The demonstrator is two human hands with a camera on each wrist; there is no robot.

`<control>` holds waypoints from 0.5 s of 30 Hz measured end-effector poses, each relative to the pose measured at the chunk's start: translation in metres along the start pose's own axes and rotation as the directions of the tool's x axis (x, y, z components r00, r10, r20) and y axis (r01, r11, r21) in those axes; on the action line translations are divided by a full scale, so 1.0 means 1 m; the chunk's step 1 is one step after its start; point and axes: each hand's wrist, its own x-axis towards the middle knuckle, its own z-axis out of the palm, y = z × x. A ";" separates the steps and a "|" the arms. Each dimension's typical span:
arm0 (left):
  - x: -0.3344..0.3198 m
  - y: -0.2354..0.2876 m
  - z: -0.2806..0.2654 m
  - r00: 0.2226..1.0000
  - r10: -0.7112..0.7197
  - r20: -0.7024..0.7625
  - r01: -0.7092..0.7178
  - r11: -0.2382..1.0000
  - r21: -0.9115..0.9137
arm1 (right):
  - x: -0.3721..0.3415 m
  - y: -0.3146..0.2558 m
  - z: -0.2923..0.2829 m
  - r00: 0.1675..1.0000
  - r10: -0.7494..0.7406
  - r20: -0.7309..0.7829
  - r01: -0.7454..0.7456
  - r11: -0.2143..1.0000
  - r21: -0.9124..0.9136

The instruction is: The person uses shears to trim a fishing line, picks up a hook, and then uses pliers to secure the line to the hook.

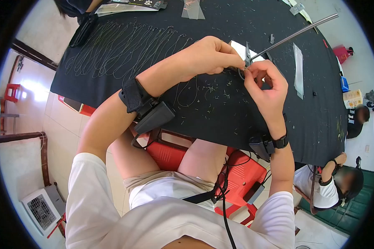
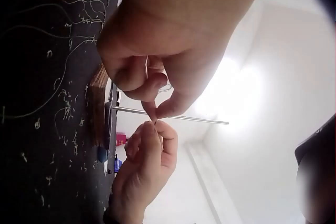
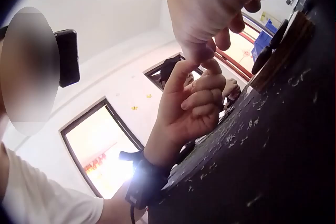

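Over the black table my left hand (image 1: pixel 216 58) and right hand (image 1: pixel 268 85) meet fingertip to fingertip. Each pinches between thumb and forefinger a thin cord, mostly hidden by the fingers. A fine loop of the cord (image 2: pixel 168 87) shows beside the left fingers in the left wrist view. Just behind the hands a slim metal rod (image 1: pixel 295 36) rises from a wooden block (image 2: pixel 97 106) with a white top. Scissors (image 1: pixel 248 52) with dark handles lie on the block, partly covered by the fingers.
Many looped cords (image 1: pixel 124 50) lie in a row at the table's left. Short clippings are scattered over the black cloth (image 1: pixel 212 120). Clear plastic strips (image 1: pixel 298 70) lie to the right. Another person (image 1: pixel 332 184) sits at the right, and a red stool (image 1: pixel 245 174) is below.
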 end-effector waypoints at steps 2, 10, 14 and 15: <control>0.000 -0.001 0.000 1.000 0.003 -0.015 -0.003 1.000 0.015 | 0.001 -0.001 0.000 1.000 -0.007 0.005 0.007 1.000 0.002; -0.001 0.001 0.002 0.999 0.015 -0.037 -0.013 0.999 0.043 | 0.000 -0.001 0.000 1.000 -0.002 0.013 0.002 1.000 -0.003; -0.001 0.000 0.001 1.000 -0.005 -0.031 0.007 0.998 0.063 | 0.000 -0.004 0.000 1.000 -0.002 0.007 0.002 1.000 -0.008; 0.000 -0.001 0.001 1.000 -0.006 -0.031 0.008 0.998 0.062 | 0.000 -0.004 0.000 1.000 -0.001 0.007 0.001 1.000 -0.008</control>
